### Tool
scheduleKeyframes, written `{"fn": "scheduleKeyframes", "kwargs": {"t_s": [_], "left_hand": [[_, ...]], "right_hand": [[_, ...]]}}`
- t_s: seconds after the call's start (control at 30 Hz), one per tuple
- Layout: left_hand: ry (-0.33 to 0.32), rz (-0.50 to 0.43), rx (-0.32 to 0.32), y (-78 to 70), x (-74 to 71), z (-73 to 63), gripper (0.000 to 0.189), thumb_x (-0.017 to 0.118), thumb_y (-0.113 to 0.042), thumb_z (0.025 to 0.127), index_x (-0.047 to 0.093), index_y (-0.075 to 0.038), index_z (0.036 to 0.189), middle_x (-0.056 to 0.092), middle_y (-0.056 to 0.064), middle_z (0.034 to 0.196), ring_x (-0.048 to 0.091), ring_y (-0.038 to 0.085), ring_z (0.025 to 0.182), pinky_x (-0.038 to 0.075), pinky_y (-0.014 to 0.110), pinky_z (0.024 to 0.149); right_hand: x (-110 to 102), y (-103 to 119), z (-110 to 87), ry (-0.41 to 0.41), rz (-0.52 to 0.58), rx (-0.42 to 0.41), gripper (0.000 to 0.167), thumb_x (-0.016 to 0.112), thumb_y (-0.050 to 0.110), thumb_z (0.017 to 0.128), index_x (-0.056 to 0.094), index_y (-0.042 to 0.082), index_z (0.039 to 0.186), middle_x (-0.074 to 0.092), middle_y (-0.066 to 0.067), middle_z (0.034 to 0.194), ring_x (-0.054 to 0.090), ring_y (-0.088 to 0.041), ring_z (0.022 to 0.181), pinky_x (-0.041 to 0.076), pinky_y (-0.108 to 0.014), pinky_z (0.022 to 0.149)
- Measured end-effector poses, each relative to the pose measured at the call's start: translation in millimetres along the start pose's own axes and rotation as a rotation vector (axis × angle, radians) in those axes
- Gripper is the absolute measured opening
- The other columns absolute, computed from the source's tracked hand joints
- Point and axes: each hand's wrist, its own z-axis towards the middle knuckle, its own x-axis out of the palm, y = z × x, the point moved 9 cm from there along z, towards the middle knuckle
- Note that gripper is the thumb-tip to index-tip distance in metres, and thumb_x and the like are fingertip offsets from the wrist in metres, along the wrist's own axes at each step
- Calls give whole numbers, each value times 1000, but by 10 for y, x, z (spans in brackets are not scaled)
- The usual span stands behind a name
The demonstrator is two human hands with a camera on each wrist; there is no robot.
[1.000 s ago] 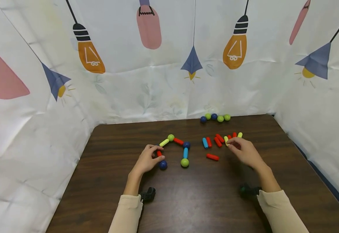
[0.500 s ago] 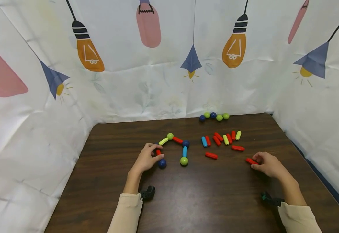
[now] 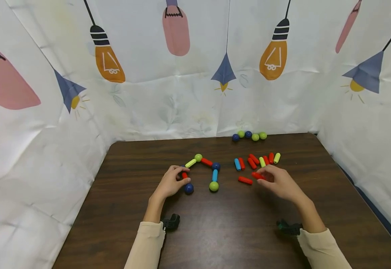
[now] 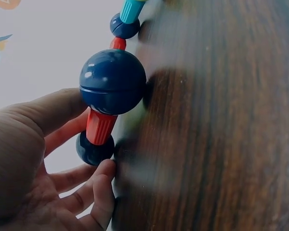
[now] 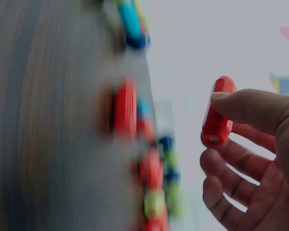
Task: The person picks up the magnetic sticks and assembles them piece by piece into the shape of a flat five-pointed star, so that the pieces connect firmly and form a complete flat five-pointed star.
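My left hand (image 3: 167,183) holds the left leg of a bent chain of balls and ribbed plastic rods. Its thumb lies at the near blue ball (image 4: 113,82), and its fingers reach the farther blue ball (image 4: 95,149); a red rod (image 4: 101,126) joins the two. The chain continues through a yellow rod (image 3: 191,163), a green ball (image 3: 198,157), another red rod (image 3: 207,162), a blue ball (image 3: 216,166) and a light-blue rod (image 3: 214,175) to a green end ball (image 3: 213,186). Raised off the table, my right hand (image 3: 281,183) pinches a loose red rod (image 5: 219,111) between thumb and fingers.
Loose red, yellow and light-blue rods (image 3: 237,164) lie in a row at right of the chain, with one red rod (image 3: 245,180) nearer. Several blue and green balls (image 3: 255,137) line the back edge of the brown table (image 3: 141,149). A printed cloth (image 3: 148,104) hangs behind.
The right hand went from the row of rods to the right side, where it gripped a red rod, then came back left with it raised. The left hand stayed at the chain.
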Motion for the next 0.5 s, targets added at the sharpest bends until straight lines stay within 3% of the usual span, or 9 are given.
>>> {"fn": "scheduleKeyframes", "kwargs": {"t_s": [0.23,0.5], "left_hand": [[25,-4,20,-14,-5,-17,38,71,-30,98,67,-22,134,52,7,141,55,24,104,47,40,86],[52,-23,27,-1,-37,-43,38,73,-27,96,67,-23,133,49,10,148,58,28,111,50,48,94]], "right_hand": [[600,727,402,143,83,-156,21,75,17,93,70,16,113,67,5,96,57,-8,80,51,-26,71],[1153,1168,726,199,-62,-242,20,77,23,92,72,19,111,66,7,99,58,-15,92,49,-31,80]]}}
